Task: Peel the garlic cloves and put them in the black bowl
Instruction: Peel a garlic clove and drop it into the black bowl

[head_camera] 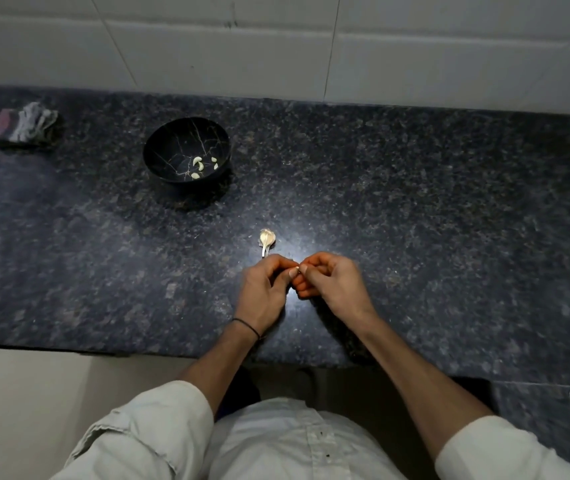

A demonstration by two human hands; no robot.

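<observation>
My left hand [265, 284] and my right hand [328, 280] meet fingertip to fingertip above the dark granite counter [415, 220], both pinching one small garlic clove [295, 270] that barely shows between them. Just beyond my hands lies the rest of a garlic bulb [267, 240] with its dry stem pointing toward me. The black bowl [169, 147] stands at the back left and holds several peeled cloves [197, 164] on its right side.
A folded cloth [25, 126] lies at the far left of the counter. A white tiled wall [311, 43] rises behind the counter. The counter's front edge runs just below my wrists, with pale floor [17, 410] to the left.
</observation>
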